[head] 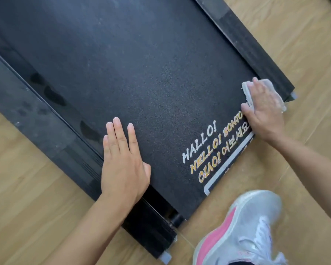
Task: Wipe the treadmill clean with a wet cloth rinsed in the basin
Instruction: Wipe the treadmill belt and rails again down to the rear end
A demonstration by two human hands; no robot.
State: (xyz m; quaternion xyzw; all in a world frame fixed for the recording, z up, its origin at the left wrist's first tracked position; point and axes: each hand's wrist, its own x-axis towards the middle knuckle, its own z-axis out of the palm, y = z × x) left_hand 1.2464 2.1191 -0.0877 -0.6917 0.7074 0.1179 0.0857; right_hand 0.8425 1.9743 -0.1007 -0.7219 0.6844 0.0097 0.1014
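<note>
Left hand (122, 165): lower centre of frame, laid flat on the treadmill (141, 73) belt, fingers straight and close together, holding nothing.
Right hand (264, 109): right of frame, fingers stretched out, pressing the cloth (246, 90) onto the belt's right edge.
Cloth: white, folded, under the right palm, beside the side rail.
Treadmill: black, diagonal across the wooden floor (27, 207).
Shoe (246, 226): grey and pink, lower right.
</note>
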